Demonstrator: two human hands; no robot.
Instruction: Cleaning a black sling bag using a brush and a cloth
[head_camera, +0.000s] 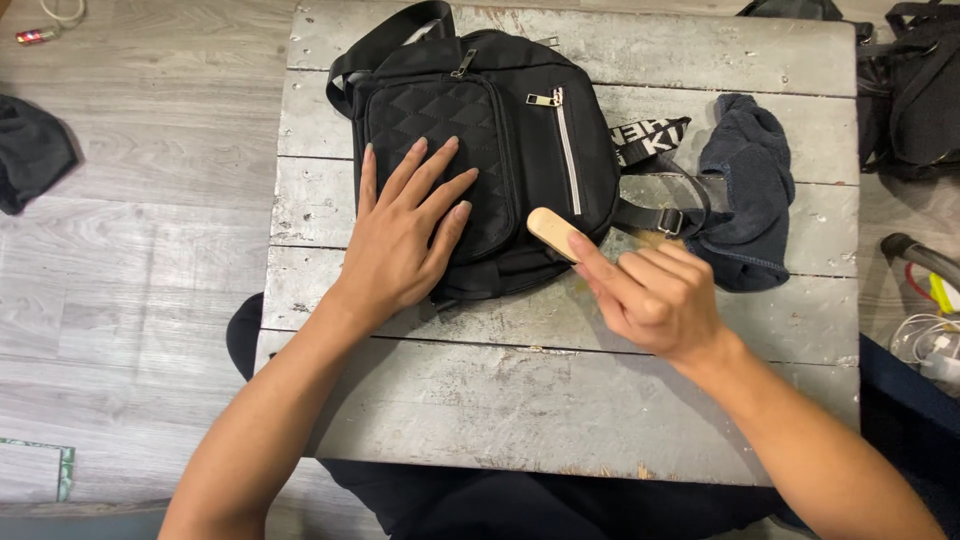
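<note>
A black backpack (520, 130) with a quilted front pocket and silver zippers lies flat on a weathered grey wooden table (560, 400). My left hand (405, 235) rests flat on the quilted pocket, fingers spread. My right hand (650, 295) grips a pale wooden handle (553, 232), whose rounded end sits against the bag's lower right side; what is on the handle's far end is hidden in my fist. The bag's strap (650, 135) trails off to the right.
A dark blue cloth (745, 190) lies crumpled on the table right of the bag. More black bags (915, 90) sit at the far right, cables (930, 340) below them. A dark cloth (30, 150) lies on the floor at left.
</note>
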